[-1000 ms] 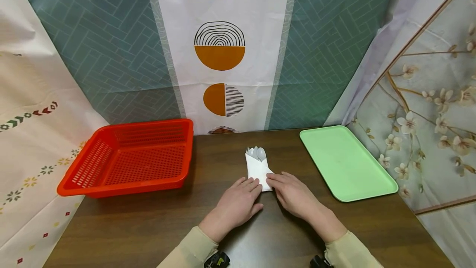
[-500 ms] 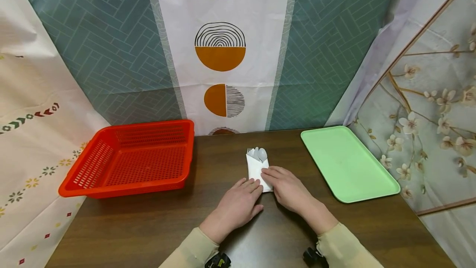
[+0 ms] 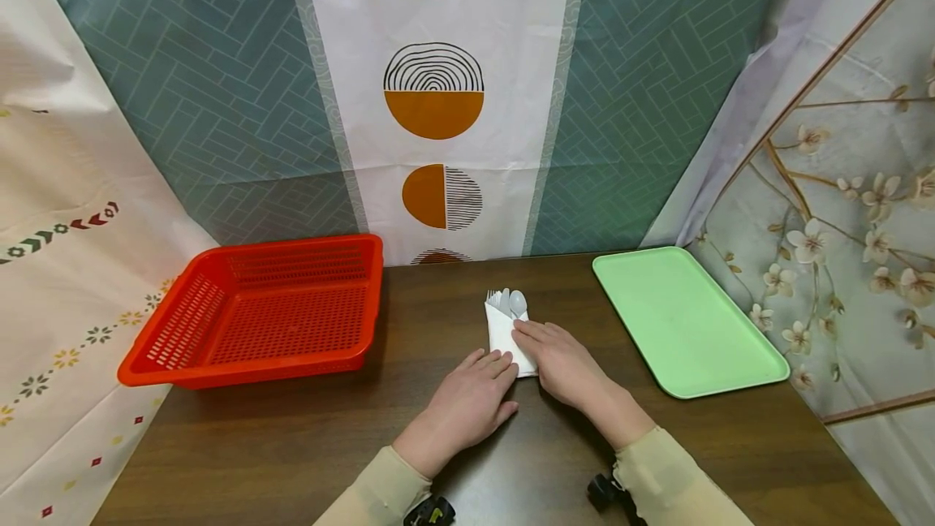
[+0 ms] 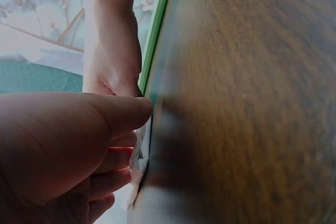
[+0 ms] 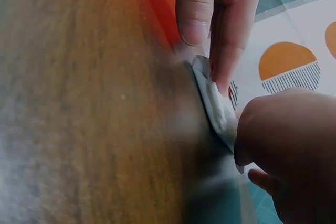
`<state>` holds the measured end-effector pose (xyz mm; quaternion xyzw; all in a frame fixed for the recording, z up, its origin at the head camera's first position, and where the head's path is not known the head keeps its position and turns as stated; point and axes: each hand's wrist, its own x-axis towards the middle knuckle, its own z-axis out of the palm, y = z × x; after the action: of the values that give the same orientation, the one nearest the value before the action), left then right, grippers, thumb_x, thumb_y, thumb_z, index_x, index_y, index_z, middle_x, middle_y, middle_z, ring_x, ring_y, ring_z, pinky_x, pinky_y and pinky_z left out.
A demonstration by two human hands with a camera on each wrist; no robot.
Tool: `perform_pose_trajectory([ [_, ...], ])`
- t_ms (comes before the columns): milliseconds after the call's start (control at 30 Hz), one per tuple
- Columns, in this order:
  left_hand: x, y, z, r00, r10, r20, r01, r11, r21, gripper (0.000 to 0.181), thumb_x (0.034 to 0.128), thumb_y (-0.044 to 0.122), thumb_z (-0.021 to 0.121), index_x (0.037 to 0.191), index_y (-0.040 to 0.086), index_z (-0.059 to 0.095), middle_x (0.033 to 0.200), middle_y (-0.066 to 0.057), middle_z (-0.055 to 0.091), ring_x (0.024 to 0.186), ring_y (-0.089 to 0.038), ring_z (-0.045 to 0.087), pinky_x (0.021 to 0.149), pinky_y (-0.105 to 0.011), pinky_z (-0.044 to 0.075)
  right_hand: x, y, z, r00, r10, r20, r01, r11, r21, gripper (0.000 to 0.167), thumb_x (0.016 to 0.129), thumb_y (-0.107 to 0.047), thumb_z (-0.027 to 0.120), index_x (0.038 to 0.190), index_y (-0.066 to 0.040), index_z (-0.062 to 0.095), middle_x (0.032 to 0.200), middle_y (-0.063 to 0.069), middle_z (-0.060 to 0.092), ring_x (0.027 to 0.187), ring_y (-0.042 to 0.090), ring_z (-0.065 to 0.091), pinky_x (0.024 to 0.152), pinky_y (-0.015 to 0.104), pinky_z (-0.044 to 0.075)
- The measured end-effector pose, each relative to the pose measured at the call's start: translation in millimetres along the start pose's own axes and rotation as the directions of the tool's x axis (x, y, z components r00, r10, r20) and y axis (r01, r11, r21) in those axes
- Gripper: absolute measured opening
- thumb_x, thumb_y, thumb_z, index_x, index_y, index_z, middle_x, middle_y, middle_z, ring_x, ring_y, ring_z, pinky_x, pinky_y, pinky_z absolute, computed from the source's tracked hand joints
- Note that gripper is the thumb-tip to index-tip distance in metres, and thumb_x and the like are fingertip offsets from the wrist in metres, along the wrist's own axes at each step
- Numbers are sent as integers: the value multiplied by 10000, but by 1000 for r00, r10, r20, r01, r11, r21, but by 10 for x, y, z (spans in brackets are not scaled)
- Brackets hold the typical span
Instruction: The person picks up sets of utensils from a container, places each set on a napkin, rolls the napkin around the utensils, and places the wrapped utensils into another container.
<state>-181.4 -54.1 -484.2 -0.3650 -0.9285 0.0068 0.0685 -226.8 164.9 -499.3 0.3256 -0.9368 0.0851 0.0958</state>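
A folded white napkin (image 3: 500, 329) lies on the brown table, wrapped like a pouch around light plastic cutlery. The heads of a fork (image 3: 493, 297), a knife (image 3: 505, 300) and a spoon (image 3: 518, 303) stick out at its far end. My left hand (image 3: 466, 404) rests its extended fingers on the napkin's near left part, thumb apart on the right. From the other side, my right hand (image 3: 568, 364) presses its fingers on the napkin's right edge, covering that part. The right wrist view shows the thin napkin edge (image 5: 214, 107) between both hands.
A red perforated plastic basket (image 3: 292, 331) stands at the left back of the table. At the right lies a light green tray (image 3: 687, 323). Patterned cloths hang behind and on both sides of the brown wooden tabletop (image 3: 292, 445).
My right hand has moved left and slightly away from me, bringing the napkin's right flap inward over the pouch. The left hand stays in place on the napkin.
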Motion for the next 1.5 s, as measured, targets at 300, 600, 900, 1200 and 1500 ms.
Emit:
perform_pose_trajectory([
  [300, 8, 14, -1, 1000, 1, 3, -1, 1000, 4, 550, 1072, 433, 721, 1515, 112, 668, 1581, -59, 627, 1492, -221, 557, 1278, -427, 368, -88, -43, -36, 1000, -22, -21, 22, 1000, -20, 530, 981, 102, 635, 1505, 23, 644, 1607, 165, 582, 1529, 366, 504, 1255, 574, 385],
  [600, -3, 25, -35, 1000, -10, 3, 10, 1000, -6, 547, 1068, 423, 729, 1515, 113, 669, 1583, -61, 624, 1497, -226, 551, 1276, -430, 372, -264, -111, -78, 992, -95, -84, 92, 995, -41, 529, 933, 114, 680, 1454, 28, 679, 1540, 165, 637, 1465, 355, 573, 1223, 602, 418],
  [900, -2, 28, -38, 1000, -19, 18, 19, 1000, -17, 553, 1072, 410, 726, 1534, 114, 654, 1603, -62, 605, 1513, -228, 534, 1282, -431, 363, -357, -152, -89, 991, -104, -80, 101, 994, -46, 535, 893, 131, 704, 1415, 16, 710, 1476, 159, 683, 1381, 319, 647, 1212, 589, 436],
  [1200, 40, -1, -35, 1000, -13, 6, 14, 996, -87, 539, 1072, 386, 732, 1522, 97, 663, 1588, -74, 619, 1497, -239, 556, 1269, -459, 387, -392, -154, -90, 994, -83, -76, 81, 996, -33, 506, 925, 93, 737, 1418, -20, 723, 1483, 151, 685, 1383, 300, 650, 1204, 583, 446],
  [1500, -14, -94, -25, 999, -39, 19, 41, 987, -157, 482, 1072, 346, 739, 1481, 95, 703, 1575, -62, 632, 1477, -240, 576, 1266, -492, 388, -395, -163, -76, 996, -71, -58, 70, 997, -20, 484, 939, 73, 715, 1414, -22, 729, 1500, 146, 677, 1386, 307, 650, 1211, 566, 445],
])
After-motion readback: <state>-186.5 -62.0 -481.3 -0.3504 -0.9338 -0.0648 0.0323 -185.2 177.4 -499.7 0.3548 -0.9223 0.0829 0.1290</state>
